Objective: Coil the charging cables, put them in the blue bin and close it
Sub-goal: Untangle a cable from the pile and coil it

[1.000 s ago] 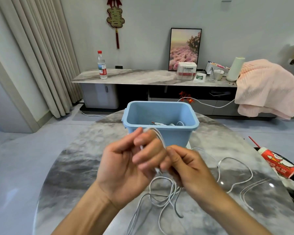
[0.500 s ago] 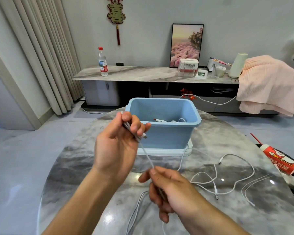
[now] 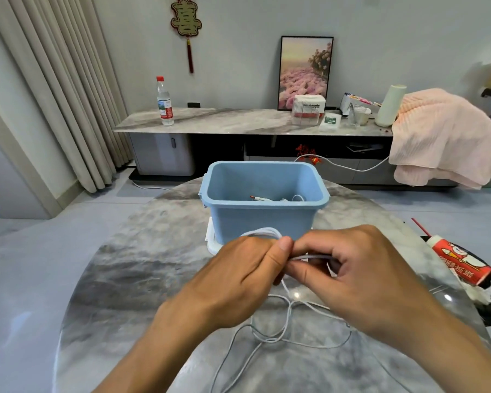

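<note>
Looping above the table, a thin white charging cable arcs over the left hand, whose fingers are curled round it with the thumb pressed on top. The right hand meets it just beside, thumb and forefinger pinching a few gathered strands of the same cable. The slack hangs down between the wrists and sprawls in loose curves on the round grey marble-patterned table. Just beyond the hands stands the open light-blue plastic bin, resting on what looks like its white lid, though only an edge shows. Inside the bin lies another white cable with a red-tipped plug. A red-and-white tube lies at the table's right edge.
</note>
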The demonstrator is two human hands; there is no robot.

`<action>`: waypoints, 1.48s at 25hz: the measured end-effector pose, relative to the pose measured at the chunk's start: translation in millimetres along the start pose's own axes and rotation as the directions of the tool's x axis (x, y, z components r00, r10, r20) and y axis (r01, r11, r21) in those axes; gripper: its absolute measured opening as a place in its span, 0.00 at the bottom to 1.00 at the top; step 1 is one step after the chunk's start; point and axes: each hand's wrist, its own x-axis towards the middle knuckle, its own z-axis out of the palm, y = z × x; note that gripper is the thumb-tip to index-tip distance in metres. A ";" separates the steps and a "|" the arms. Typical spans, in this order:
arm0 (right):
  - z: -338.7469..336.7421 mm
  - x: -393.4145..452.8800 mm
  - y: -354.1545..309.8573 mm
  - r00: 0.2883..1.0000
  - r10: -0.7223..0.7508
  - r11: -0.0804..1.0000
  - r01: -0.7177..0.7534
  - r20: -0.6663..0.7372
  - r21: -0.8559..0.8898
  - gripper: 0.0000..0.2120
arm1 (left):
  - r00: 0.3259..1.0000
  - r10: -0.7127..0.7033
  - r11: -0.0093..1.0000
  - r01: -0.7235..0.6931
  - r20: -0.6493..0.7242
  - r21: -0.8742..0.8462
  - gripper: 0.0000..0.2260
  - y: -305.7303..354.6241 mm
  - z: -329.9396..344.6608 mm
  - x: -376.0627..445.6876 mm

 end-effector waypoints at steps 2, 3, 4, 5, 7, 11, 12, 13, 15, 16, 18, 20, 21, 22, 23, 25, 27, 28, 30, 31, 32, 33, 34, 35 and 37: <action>-3.2 1.9 6.0 0.997 -0.073 0.996 0.071 -0.040 -0.045 0.06 | 0.996 -0.058 0.962 0.076 0.073 -0.263 0.22 3.8 3.1 2.0; -4.2 2.7 10.1 0.995 -0.074 0.997 0.074 -0.068 0.004 0.09 | 0.991 -0.092 0.908 0.123 0.096 -0.401 0.21 4.9 4.0 2.0; -4.6 4.3 15.8 0.993 -0.050 0.992 0.061 -0.103 0.107 0.11 | 0.986 -0.120 0.838 0.164 0.118 -0.520 0.20 6.2 4.4 1.2; -4.6 6.8 21.0 0.992 -0.005 0.968 0.036 -0.125 0.248 0.12 | 0.981 -0.137 0.770 0.192 0.135 -0.608 0.20 7.9 4.3 -0.1; 1.9 9.7 30.1 0.993 0.068 0.856 -0.009 -0.094 0.517 0.11 | 0.973 -0.146 0.650 0.232 0.181 -0.723 0.19 12.5 4.2 -2.0; 39.2 11.2 31.8 0.987 0.156 0.637 -0.120 0.026 0.761 0.07 | 0.961 -0.123 0.261 0.274 0.250 -0.926 0.18 11.6 -0.8 -2.6; 46.6 11.7 29.7 0.985 0.169 0.614 -0.129 0.030 0.779 0.09 | 0.961 -0.122 0.159 0.267 0.249 -0.951 0.17 9.7 -2.1 -2.9; 52.2 12.5 26.9 0.983 0.182 0.599 -0.129 0.023 0.790 0.10 | 0.962 -0.125 0.071 0.253 0.243 -0.965 0.17 8.1 -3.1 -3.1; 60.1 13.2 23.3 0.977 0.215 0.607 -0.134 0.000 0.784 0.12 | 0.965 -0.137 -0.057 0.217 0.223 -0.975 0.16 6.7 -3.5 -3.5; 62.7 12.4 21.4 0.970 0.244 0.637 -0.150 -0.014 0.756 0.13 | 0.968 -0.143 -0.104 0.193 0.207 -0.976 0.17 6.5 -3.5 -3.3; 69.2 7.0 17.2 0.945 0.324 0.718 -0.219 -0.039 0.661 0.13 | 0.976 -0.150 -0.197 0.129 0.160 -0.972 0.17 5.5 -5.2 -3.4; 79.0 -1.4 10.3 0.931 0.363 0.801 -0.287 -0.045 0.526 0.14 | 0.981 -0.181 -0.263 0.015 0.064 -0.965 0.17 2.8 -11.5 -4.3; 85.0 -5.3 6.4 0.929 0.370 0.824 -0.321 -0.015 0.467 0.13 | 0.974 -0.227 -0.255 -0.058 0.001 -0.965 0.16 0.4 -14.9 -3.4; 91.1 -8.4 2.5 0.927 0.374 0.833 -0.350 0.030 0.429 0.11 | 0.957 -0.286 -0.210 -0.113 -0.050 -0.971 0.16 -1.2 -18.0 -2.7; 95.2 -10.6 -2.2 0.926 0.369 0.839 -0.368 0.079 0.401 0.09 | 0.933 -0.350 -0.130 -0.138 -0.085 -0.982 0.15 -4.5 -18.5 -1.5; 95.5 -11.0 -11.7 0.928 0.339 0.865 -0.372 0.155 0.337 0.04 | 0.902 -0.399 0.169 -0.104 -0.165 -0.980 0.13 -8.0 -17.8 1.0; 82.9 -7.8 -16.2 0.924 0.319 0.909 -0.362 0.214 0.209 0.04 | 0.931 -0.240 0.715 -0.022 -0.275 -0.699 0.14 -13.4 -12.0 0.0; 72.8 -6.0 -15.7 0.926 0.302 0.931 -0.338 0.225 0.141 0.05 | 0.959 -0.108 0.907 -0.012 -0.261 -0.420 0.15 -16.0 -8.1 -0.9; 49.1 -3.3 -12.0 0.942 0.275 0.957 -0.287 0.192 0.036 0.05 | 0.987 0.046 0.999 -0.042 -0.154 0.025 0.17 -20.9 -1.6 -2.4; 37.3 -2.5 -9.9 0.954 0.254 0.966 -0.257 0.161 -0.001 0.08 | 0.988 0.065 0.992 -0.049 -0.139 0.118 0.18 -21.4 -0.8 -2.5; 27.1 -1.4 -7.6 0.966 0.224 0.974 -0.221 0.126 -0.038 0.12 | 0.988 0.077 0.987 -0.056 -0.134 0.154 0.18 -20.4 -0.9 -2.4; 19.4 -0.4 -5.9 0.979 0.180 0.983 -0.174 0.096 -0.065 0.14 | 0.988 0.086 0.985 -0.065 -0.129 0.162 0.19 -19.1 0.0 -0.9; 12.9 -0.1 -4.7 0.989 0.132 0.987 -0.125 0.065 -0.105 0.14 | 0.988 0.096 0.985 -0.076 -0.124 0.154 0.19 -17.2 1.3 -0.3; 8.3 0.2 -3.9 0.996 0.081 0.986 -0.075 0.039 -0.150 0.13 | 0.988 0.099 0.986 -0.082 -0.116 0.142 0.19 -16.2 2.0 0.3; 0.4 1.0 0.2 1.000 -0.007 0.968 0.002 -0.021 -0.252 0.14 | 0.995 0.068 0.993 -0.060 -0.079 0.106 0.20 -14.0 2.3 2.1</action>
